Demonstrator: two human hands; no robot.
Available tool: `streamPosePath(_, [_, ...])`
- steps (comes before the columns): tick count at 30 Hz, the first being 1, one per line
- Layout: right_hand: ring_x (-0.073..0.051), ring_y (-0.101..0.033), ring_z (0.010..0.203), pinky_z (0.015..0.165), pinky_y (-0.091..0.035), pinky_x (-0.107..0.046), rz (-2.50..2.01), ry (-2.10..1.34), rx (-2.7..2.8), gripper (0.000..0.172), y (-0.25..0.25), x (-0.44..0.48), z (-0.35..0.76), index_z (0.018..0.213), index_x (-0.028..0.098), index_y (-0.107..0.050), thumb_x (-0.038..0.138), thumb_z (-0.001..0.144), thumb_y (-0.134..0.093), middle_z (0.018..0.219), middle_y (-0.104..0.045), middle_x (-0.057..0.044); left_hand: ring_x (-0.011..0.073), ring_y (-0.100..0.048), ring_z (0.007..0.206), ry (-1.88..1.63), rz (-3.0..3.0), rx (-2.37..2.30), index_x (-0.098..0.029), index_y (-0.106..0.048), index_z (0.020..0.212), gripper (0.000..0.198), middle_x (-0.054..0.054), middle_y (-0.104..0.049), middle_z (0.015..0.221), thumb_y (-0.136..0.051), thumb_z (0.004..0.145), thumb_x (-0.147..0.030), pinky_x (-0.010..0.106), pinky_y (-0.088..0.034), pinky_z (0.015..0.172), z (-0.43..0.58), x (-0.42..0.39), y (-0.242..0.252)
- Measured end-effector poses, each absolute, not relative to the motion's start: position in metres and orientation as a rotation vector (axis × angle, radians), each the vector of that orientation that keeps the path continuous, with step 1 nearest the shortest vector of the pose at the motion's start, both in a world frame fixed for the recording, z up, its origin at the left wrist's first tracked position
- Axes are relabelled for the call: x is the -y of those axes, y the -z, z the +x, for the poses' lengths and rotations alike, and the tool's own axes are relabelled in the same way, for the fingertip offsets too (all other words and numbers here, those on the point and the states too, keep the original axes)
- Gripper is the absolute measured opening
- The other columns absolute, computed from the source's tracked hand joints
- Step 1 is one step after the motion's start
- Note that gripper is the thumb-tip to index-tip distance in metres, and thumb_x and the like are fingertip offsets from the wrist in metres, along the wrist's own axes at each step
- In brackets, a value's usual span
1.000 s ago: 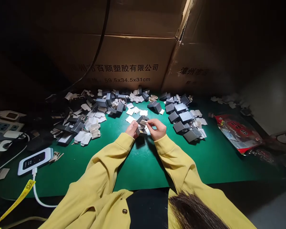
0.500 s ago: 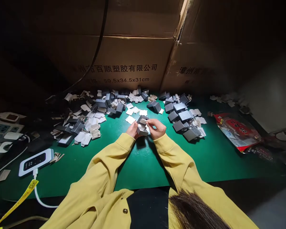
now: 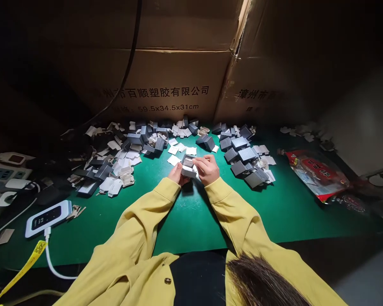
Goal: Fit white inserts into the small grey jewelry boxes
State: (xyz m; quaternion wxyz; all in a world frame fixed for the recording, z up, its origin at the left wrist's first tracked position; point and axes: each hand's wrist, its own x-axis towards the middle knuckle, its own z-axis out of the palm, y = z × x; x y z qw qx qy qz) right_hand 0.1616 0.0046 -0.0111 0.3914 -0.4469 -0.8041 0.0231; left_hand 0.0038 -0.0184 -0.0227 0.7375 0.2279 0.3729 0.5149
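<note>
A small dark grey cardboard box [image 3: 189, 172], its inside facing up and a pale flap at its right, is held above the green table. My left hand [image 3: 175, 174] grips its left side, thumb against the wall. The curled fingers of my right hand [image 3: 208, 170] press on the box's right side and reach its opening. What lies under those fingertips is hidden. White paper pieces [image 3: 174, 160] lie just beyond the box.
Grey boxes and white paper pieces are heaped at left [image 3: 104, 170] and right [image 3: 249, 155]. A red snack bag [image 3: 319, 174] lies far right. A white device with a screen [image 3: 48, 219], cabled, and a power strip [image 3: 6, 174] are at left. Large cartons [image 3: 166, 76] stand behind.
My right hand has shifted slightly left and turned over the box, its fingers curling onto the right side. The pale piece at its fingertips no longer shows. The box has tilted slightly.
</note>
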Motion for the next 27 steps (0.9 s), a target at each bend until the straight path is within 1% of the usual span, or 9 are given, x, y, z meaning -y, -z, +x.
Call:
streamPosePath(3, [-0.023, -0.050, 0.098, 0.082, -0.043, -0.035, -1.249, 0.124, 2.102, 0.030, 0.010, -0.004, 0.161, 0.109, 0.025, -0.069, 0.020, 0.089, -0.047, 0.114, -0.065, -0.007, 0.0163, -0.066, 0.069, -1.133, 0.438, -0.842, -0.016, -0.056, 0.113, 0.039, 0.007, -0.067, 0.085, -0.046, 0.091, -0.047, 0.024, -0.052, 0.055, 0.004, 0.017, 0.021])
streamPosePath(6, [-0.023, -0.050, 0.098, 0.079, -0.041, -0.034, -1.314, 0.223, 2.188, 0.033, 0.007, -0.001, 0.157, 0.113, 0.026, -0.067, 0.018, 0.090, -0.044, 0.118, -0.063, -0.007, 0.0157, -0.066, 0.069, -1.119, 0.416, -0.863, -0.017, -0.056, 0.114, 0.040, 0.007, -0.068, 0.084, -0.045, 0.091, -0.048, 0.026, -0.054, 0.060, 0.004, 0.017, 0.019])
streamPosePath(10, [-0.023, -0.049, 0.101, 0.076, -0.040, -0.033, -1.333, 0.249, 2.307, 0.035, 0.006, 0.002, 0.152, 0.116, 0.026, -0.065, 0.017, 0.090, -0.044, 0.123, -0.061, -0.006, 0.0151, -0.065, 0.067, -1.107, 0.403, -0.879, -0.017, -0.055, 0.113, 0.037, 0.006, -0.067, 0.086, -0.044, 0.092, -0.046, 0.026, -0.054, 0.061, 0.004, 0.016, 0.016])
streamPosePath(13, [-0.024, -0.048, 0.103, 0.076, -0.042, -0.033, -1.379, 0.205, 2.336, 0.038, 0.007, 0.004, 0.151, 0.123, 0.027, -0.061, 0.017, 0.090, -0.045, 0.126, -0.058, -0.008, 0.0151, -0.064, 0.064, -1.099, 0.418, -0.892, -0.017, -0.054, 0.112, 0.034, 0.006, -0.067, 0.084, -0.045, 0.092, -0.043, 0.024, -0.051, 0.055, 0.004, 0.017, 0.013])
streamPosePath(16, [-0.025, -0.048, 0.105, 0.077, -0.044, -0.033, -1.369, 0.162, 2.342, 0.043, 0.010, 0.004, 0.152, 0.129, 0.026, -0.056, 0.017, 0.088, -0.047, 0.127, -0.056, -0.009, 0.0136, -0.061, 0.058, -1.131, 0.476, -0.877, -0.019, -0.055, 0.108, 0.029, 0.004, -0.064, 0.078, -0.053, 0.089, -0.040, 0.021, -0.045, 0.045, 0.007, 0.019, 0.010])
streamPosePath(20, [-0.024, -0.051, 0.104, 0.080, -0.048, -0.033, -1.313, 0.085, 2.320, 0.053, 0.014, 0.005, 0.152, 0.132, 0.026, -0.054, 0.009, 0.082, -0.046, 0.125, -0.057, -0.009, 0.0122, -0.057, 0.051, -1.193, 0.396, -0.896, -0.018, -0.055, 0.107, 0.024, 0.002, -0.062, 0.071, -0.053, 0.087, -0.031, 0.020, -0.038, 0.040, 0.011, 0.018, 0.004])
streamPosePath(22, [-0.022, -0.051, 0.107, 0.085, -0.049, -0.031, -1.223, 0.026, 2.317, 0.058, 0.015, 0.005, 0.152, 0.134, 0.026, -0.052, 0.006, 0.080, -0.044, 0.126, -0.057, -0.008, 0.0125, -0.056, 0.051, -1.189, 0.295, -0.895, -0.015, -0.057, 0.103, 0.022, 0.003, -0.062, 0.069, -0.044, 0.091, -0.029, 0.021, -0.039, 0.041, 0.007, 0.015, 0.000])
streamPosePath(24, [-0.021, -0.051, 0.110, 0.093, -0.047, -0.030, -1.137, -0.040, 2.282, 0.060, 0.018, 0.006, 0.153, 0.137, 0.022, -0.049, 0.005, 0.080, -0.041, 0.127, -0.058, -0.007, 0.0129, -0.056, 0.051, -1.161, 0.231, -0.879, -0.012, -0.059, 0.092, 0.032, 0.006, -0.061, 0.064, -0.034, 0.094, -0.032, 0.021, -0.039, 0.041, -0.002, 0.011, -0.006])
streamPosePath(27, [-0.020, -0.052, 0.110, 0.097, -0.044, -0.031, -1.139, -0.140, 2.174, 0.053, 0.022, 0.006, 0.153, 0.137, 0.017, -0.049, 0.010, 0.085, -0.036, 0.123, -0.061, -0.007, 0.0121, -0.053, 0.050, -1.150, 0.163, -0.828, -0.011, -0.058, 0.078, 0.043, 0.007, -0.059, 0.060, -0.028, 0.095, -0.037, 0.020, -0.038, 0.040, -0.020, 0.007, -0.013])
